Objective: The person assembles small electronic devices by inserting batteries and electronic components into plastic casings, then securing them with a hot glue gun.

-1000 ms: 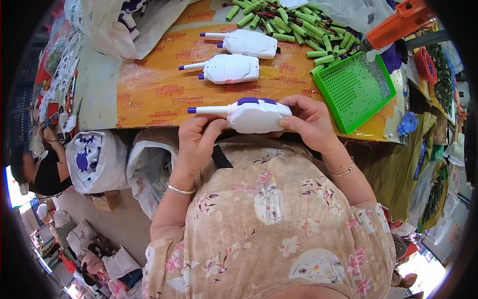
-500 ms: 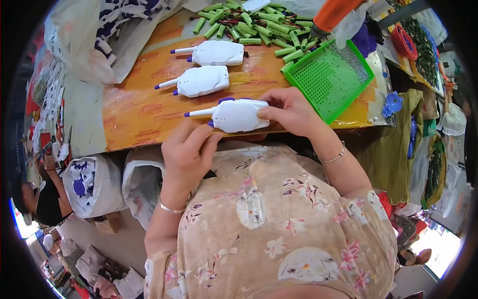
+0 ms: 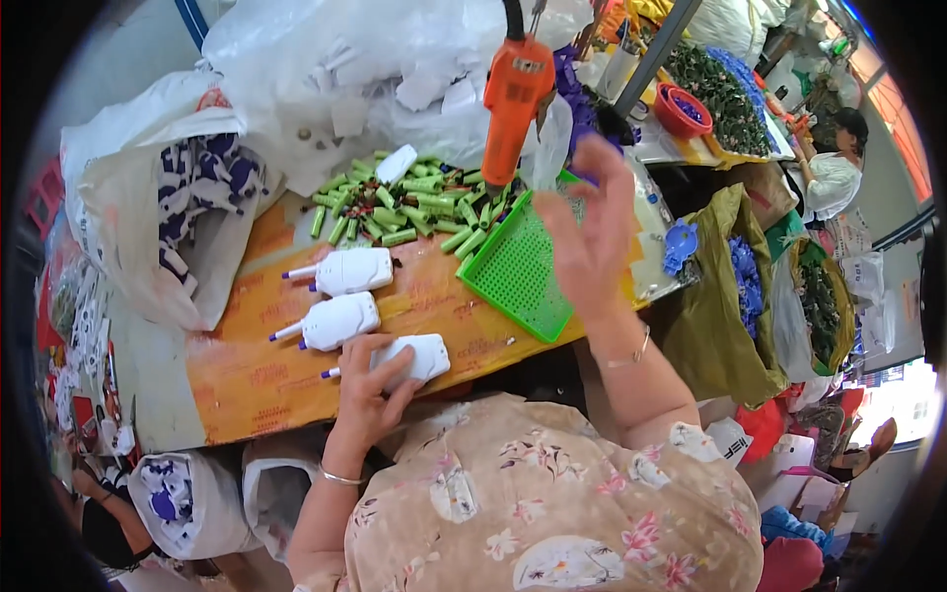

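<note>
My left hand (image 3: pixel 373 385) grips a white toy walkie-talkie (image 3: pixel 426 357) with a purple-tipped antenna, holding it down near the table's front edge. Two similar walkie-talkies, the nearer one (image 3: pixel 340 321) and the farther one (image 3: pixel 355 270), lie in a row beyond it. My right hand (image 3: pixel 592 232) is raised, empty and slightly blurred, its thumb apart from the fingers. Just left of it hangs an orange electric screwdriver (image 3: pixel 517 99), not touched by the hand. Below that hand lies a green perforated tray (image 3: pixel 518 286) with small silvery pieces in its far part, partly hidden by the hand.
Green battery packs (image 3: pixel 400 237) with wires are heaped behind the walkie-talkies. A white sack (image 3: pixel 212 286) of white and purple parts stands at the left. Below the table's left front edge hangs another parts bag (image 3: pixel 212 493). Far right, a person (image 3: pixel 838 163) sits by a red bowl (image 3: pixel 683 111).
My right hand has left the walkie-talkie and risen toward the hanging screwdriver. My left hand has come onto the walkie-talkie. The view has shifted, showing more of the table's far side.
</note>
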{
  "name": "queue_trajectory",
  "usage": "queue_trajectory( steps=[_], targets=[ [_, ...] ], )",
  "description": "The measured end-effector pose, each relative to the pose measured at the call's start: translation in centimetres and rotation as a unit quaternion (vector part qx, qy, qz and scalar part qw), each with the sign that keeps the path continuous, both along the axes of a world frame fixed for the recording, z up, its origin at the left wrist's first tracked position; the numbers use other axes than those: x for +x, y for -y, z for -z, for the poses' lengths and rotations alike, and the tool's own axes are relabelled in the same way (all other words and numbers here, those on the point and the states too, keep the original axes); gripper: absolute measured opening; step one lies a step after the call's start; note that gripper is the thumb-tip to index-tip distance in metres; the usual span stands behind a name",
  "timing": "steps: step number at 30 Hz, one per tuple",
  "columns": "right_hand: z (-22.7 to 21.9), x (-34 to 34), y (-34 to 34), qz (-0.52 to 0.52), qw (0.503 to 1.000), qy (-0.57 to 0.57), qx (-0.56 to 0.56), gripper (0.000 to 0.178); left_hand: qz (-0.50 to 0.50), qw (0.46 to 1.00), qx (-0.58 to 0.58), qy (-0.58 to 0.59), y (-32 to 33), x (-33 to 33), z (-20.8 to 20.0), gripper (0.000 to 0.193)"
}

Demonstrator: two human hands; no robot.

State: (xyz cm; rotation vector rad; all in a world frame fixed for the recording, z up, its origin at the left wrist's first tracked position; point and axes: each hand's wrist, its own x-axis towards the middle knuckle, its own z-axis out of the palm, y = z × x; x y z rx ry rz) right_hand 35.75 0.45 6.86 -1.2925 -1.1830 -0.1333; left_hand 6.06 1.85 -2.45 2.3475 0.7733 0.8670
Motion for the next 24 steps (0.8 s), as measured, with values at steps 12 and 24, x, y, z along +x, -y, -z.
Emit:
queue_trajectory(
  steps=[12, 24],
  targets=[
    [-3.7, 4.6, -4.2, -0.404, 0.896, -0.122, -0.138, 0.026, -0.013, 1.0, -0.015, 0.002, -0.4, 0.7, -0.1, 0.047],
    [-2.1, 3.5, 0.5, -0.379, 0.898, -0.143, -0.173, 0.025, -0.011, 1.0, -0.006, -0.008, -0.4, 1.7, -0.1, 0.049]
  ],
)
